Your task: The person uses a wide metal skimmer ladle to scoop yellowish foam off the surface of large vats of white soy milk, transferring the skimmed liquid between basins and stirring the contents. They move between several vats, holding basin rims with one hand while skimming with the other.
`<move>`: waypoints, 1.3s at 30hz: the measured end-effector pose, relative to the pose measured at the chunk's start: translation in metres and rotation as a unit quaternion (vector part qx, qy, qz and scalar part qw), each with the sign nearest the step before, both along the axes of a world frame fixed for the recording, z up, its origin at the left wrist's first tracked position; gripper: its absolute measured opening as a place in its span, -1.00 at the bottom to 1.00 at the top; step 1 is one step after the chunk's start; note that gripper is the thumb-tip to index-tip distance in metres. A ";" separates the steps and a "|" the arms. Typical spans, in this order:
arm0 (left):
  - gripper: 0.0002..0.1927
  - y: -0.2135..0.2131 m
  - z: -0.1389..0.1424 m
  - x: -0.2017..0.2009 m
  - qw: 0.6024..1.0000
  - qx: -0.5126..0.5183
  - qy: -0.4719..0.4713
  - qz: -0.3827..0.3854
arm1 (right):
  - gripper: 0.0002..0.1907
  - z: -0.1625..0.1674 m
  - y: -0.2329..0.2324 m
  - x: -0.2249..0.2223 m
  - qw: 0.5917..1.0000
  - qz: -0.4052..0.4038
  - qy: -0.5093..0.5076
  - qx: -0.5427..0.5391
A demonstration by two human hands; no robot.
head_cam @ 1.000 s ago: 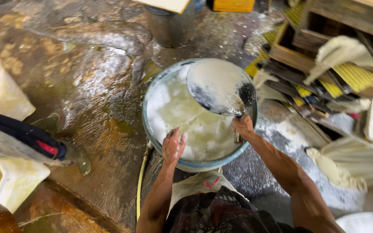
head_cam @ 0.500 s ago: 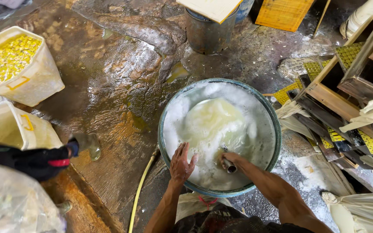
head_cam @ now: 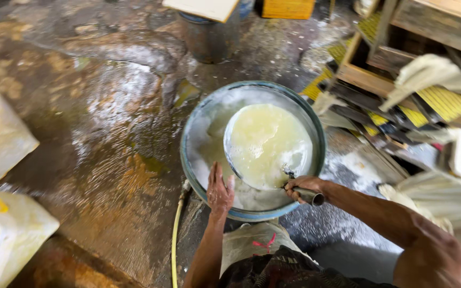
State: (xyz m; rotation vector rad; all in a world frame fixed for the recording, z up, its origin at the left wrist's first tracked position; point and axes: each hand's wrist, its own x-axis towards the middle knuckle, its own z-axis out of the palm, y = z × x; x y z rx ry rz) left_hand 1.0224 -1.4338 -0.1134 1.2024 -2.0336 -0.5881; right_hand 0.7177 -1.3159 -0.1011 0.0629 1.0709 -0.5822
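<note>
My arms were bare to the shoulder, no sleeves, and neither my left hand (head_cam: pixel 220 192) nor my right hand (head_cam: pixel 302 186) wore a glove or ring. Below them I wore dark patterned cloth.

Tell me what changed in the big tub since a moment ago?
The metal scoop pan, lifted and tilted a second ago, went down into the foamy tub and now sits level, full of pale yellowish liquid. The right hand kept its grip on the pan's handle throughout. The left hand stayed resting at the tub's near edge. The wet floor is unchanged.
</note>
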 end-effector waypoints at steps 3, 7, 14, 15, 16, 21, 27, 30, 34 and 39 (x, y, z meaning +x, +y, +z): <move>-0.39 0.003 0.003 -0.001 1.000 0.025 0.002 0.009 | -0.83 0.018 0.059 -0.009 0.999 -0.030 0.014 0.012; -0.48 0.007 0.001 -0.006 0.999 0.032 0.001 0.002 | -0.83 0.040 0.156 -0.011 0.992 -0.096 0.082 0.028; -0.53 0.007 -0.004 -0.023 0.998 0.023 -0.001 -0.051 | -0.78 0.033 0.347 0.015 0.962 -0.242 0.122 -0.002; -0.54 0.013 -0.004 -0.032 0.997 0.005 0.034 -0.075 | -0.79 0.028 0.374 0.022 0.953 -0.277 0.125 0.019; -0.55 0.025 -0.004 -0.045 0.993 -0.010 0.042 -0.107 | -0.79 0.023 0.401 0.031 0.942 -0.310 0.126 0.041; -0.55 0.138 0.010 -0.114 0.949 -0.059 0.093 -0.294 | -0.85 0.004 0.532 0.070 0.877 -0.463 0.087 0.093; -0.58 0.301 0.020 -0.193 0.862 0.070 0.071 -0.497 | -0.94 0.001 0.644 0.094 0.770 -0.622 0.081 0.114; -0.58 0.354 0.015 -0.210 0.820 0.112 0.039 -0.559 | -0.88 0.008 0.678 0.089 0.721 -0.679 0.053 0.129; -0.59 0.388 0.004 -0.229 0.793 0.119 0.015 -0.598 | -0.76 0.015 0.704 0.067 0.669 -0.729 0.042 0.139; -0.58 0.403 0.001 -0.247 0.793 0.138 -0.027 -0.592 | -0.79 0.015 0.730 0.042 0.610 -0.773 0.051 0.165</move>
